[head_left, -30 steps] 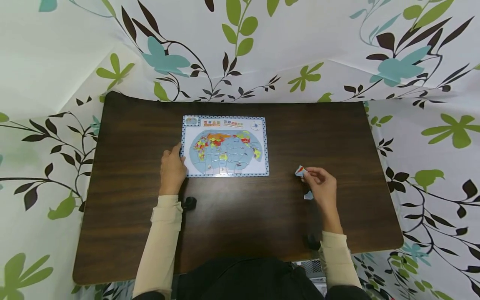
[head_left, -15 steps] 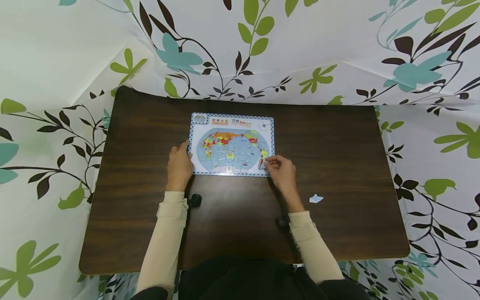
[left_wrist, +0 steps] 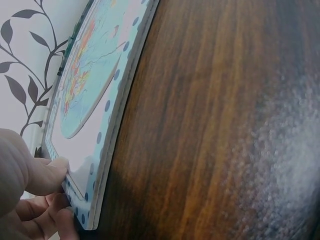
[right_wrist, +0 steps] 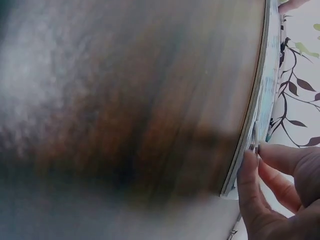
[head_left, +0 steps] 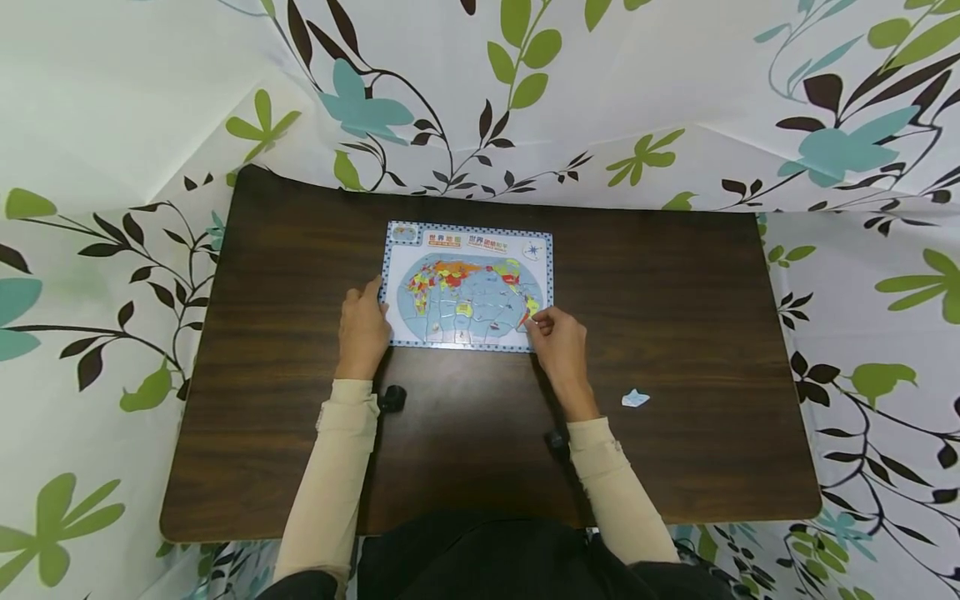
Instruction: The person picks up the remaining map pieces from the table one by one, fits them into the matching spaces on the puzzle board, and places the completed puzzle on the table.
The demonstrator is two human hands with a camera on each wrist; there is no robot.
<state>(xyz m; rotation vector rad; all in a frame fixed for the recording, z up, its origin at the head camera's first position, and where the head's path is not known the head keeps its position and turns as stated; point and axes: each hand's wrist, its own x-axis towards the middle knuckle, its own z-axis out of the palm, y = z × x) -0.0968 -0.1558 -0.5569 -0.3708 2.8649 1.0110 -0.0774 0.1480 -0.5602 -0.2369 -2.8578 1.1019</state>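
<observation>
A world-map jigsaw puzzle board [head_left: 411,248] with a dotted blue border lies flat on the table. At its left edge, my left hand [head_left: 363,335] holds the board; the left wrist view shows the thumb [left_wrist: 52,172] on the top face and the other fingers curled at the side. Over the map's lower right, my right hand [head_left: 559,350] pinches a small puzzle piece [head_left: 524,320] between thumb and fingertips. From the right wrist, this piece [right_wrist: 257,134] appears edge-on, tilted against the board; whether it is seated cannot be told.
One loose pale-blue puzzle piece [head_left: 635,398] lies on the dark wooden table [head_left: 690,333], right of my right forearm. Leaf-patterned white cloth [head_left: 585,108] hangs behind and around the table. A dark wrist device [head_left: 392,399] sits beside my left wrist.
My right hand has carried the puzzle piece leftward from the table's right side to the map's lower right, then slightly adjusted it there. My left hand stays on the board's edge. The head view has shifted.
</observation>
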